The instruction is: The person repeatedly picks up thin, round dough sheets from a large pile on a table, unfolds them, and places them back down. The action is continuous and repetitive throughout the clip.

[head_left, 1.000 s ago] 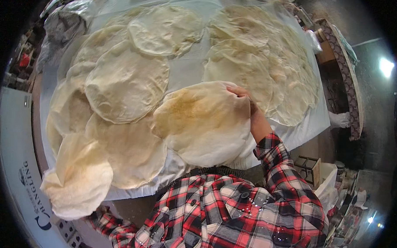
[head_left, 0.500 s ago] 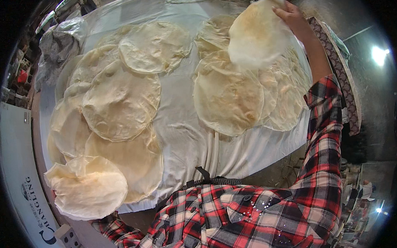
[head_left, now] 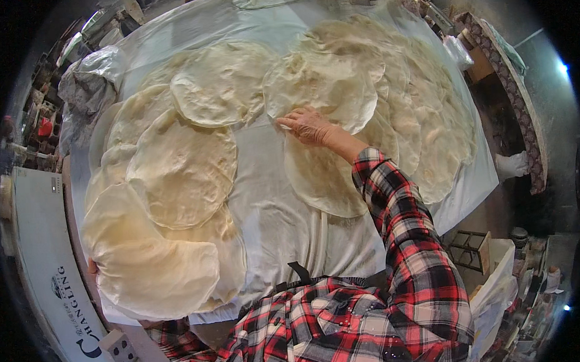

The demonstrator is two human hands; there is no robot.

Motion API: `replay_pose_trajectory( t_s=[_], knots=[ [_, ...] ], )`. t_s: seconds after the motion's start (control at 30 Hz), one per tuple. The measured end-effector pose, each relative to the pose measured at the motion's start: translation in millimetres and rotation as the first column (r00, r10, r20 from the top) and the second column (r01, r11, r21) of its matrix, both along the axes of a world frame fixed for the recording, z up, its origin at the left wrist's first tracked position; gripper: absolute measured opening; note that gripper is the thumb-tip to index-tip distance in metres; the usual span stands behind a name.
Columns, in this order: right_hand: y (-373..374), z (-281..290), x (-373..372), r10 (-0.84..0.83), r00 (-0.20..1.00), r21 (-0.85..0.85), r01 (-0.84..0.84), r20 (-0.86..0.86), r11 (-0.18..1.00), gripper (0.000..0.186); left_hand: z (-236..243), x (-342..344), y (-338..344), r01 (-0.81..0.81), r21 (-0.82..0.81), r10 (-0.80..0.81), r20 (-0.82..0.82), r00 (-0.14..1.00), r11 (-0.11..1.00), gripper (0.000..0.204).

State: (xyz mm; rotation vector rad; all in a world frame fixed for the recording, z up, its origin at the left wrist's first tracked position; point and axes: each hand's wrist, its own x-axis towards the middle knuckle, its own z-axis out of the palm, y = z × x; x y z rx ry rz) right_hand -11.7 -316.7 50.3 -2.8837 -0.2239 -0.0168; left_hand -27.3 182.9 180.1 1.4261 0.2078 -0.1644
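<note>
Thin, round, pale flatbread sheets lie in overlapping groups on a white cloth. My right hand reaches to the middle, its fingers closed on the lower left edge of a flatbread lying over others on the right. At the lower left, a folded, drooping flatbread rests over my left hand. Only a bit of that hand shows at the sheet's left edge; its other fingers are hidden beneath. More flatbreads lie just beyond it, and another sits farther back.
White cloth covers the table, wrinkled toward my body. A white appliance-like panel and a block with round holes stand at the left. Crumpled plastic lies at the back left. A patterned padded edge runs along the right.
My right hand has come down and left from the far right, laying its raised flatbread onto the right group. The flatbread over my left hand has shifted rightward and spread wider.
</note>
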Motion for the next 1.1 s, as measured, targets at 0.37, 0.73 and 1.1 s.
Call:
replay_pose_trajectory(
  t_s=[0.37,0.73,1.1],
  knots=[
    [97,29,-108,-0.068,0.997,0.586,0.029,0.045,0.81,0.023,73,70,-134,0.442,-0.483,-0.399,0.195,0.896,0.756,0.032],
    [98,64,-159,-0.663,0.747,0.836,0.336,0.044,0.434,0.015,14,45,-94,0.102,-0.671,-0.12,0.021,0.993,0.734,0.029],
    [245,35,-113,0.048,0.981,0.832,0.134,-0.19,0.538,0.02,-106,-51,5,-0.066,-0.556,-0.096,-0.257,0.962,0.829,0.038]
  ],
)
